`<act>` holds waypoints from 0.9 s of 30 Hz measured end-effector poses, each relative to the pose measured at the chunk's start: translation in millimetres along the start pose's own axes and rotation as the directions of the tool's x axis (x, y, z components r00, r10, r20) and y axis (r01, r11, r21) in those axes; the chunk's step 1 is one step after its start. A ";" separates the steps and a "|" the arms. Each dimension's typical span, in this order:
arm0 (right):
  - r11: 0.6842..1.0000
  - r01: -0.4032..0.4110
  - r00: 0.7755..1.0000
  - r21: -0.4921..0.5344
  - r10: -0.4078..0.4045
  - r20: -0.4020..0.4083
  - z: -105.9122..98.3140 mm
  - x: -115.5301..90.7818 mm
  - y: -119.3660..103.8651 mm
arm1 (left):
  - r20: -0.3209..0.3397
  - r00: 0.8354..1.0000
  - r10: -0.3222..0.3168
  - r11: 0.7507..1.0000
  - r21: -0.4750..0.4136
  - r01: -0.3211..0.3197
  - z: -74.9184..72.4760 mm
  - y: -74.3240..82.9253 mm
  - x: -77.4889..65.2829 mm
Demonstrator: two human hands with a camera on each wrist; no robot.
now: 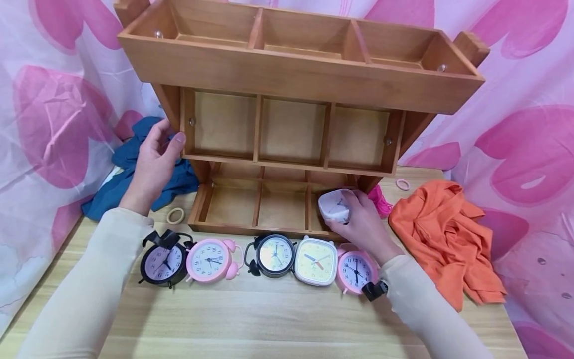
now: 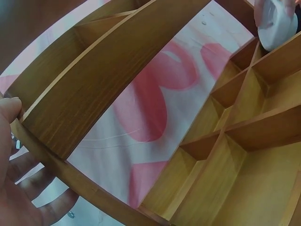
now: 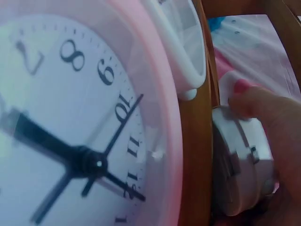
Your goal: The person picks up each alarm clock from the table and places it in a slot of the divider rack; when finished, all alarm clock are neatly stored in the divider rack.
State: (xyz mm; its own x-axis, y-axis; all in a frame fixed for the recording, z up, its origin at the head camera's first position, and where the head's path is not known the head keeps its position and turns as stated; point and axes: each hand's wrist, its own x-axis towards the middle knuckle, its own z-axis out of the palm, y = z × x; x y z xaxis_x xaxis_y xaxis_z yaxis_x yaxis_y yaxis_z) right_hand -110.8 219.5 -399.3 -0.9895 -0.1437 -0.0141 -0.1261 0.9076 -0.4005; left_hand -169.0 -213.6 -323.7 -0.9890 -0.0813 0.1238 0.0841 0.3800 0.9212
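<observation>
A wooden tiered shelf [image 1: 287, 75] with three-part trays stands at the back. My left hand [image 1: 152, 162] grips its left side at the middle tier; in the left wrist view the thumb lies on the tray's edge and the fingers pass round the side rail [image 2: 94, 193]. My right hand [image 1: 365, 224] holds a white rounded-square clock [image 1: 333, 205] in the lowest tier's right compartment. In the right wrist view the thumb presses on the top of the white clock [image 3: 244, 160]. Part of the clock is hidden behind the fingers.
Along the shelf's front stand a black alarm clock [image 1: 163, 264], a pink one [image 1: 208, 261], another black one [image 1: 275, 255], a cream square clock [image 1: 316, 262] and a second pink one [image 1: 356, 271]. Blue cloth [image 1: 134, 169] lies left, orange cloth [image 1: 444, 229] right, with rings [image 1: 175, 216] nearby.
</observation>
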 end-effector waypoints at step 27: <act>0.996 0.054 0.995 0.072 -0.060 0.082 -40.6 -12.4 -1.9 | 0.007 1.000 0.018 1.000 -0.009 -0.018 -1.4 -1.8 1.6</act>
State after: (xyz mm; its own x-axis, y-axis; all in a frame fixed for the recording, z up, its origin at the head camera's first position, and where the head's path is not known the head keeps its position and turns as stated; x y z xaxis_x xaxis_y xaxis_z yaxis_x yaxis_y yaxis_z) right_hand -101.1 235.6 -361.2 -0.9711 -0.2298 -0.0651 -0.1742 0.8677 -0.4655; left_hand -170.6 -215.6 -324.6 -0.9881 -0.0681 0.1376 0.1027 0.3727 0.9223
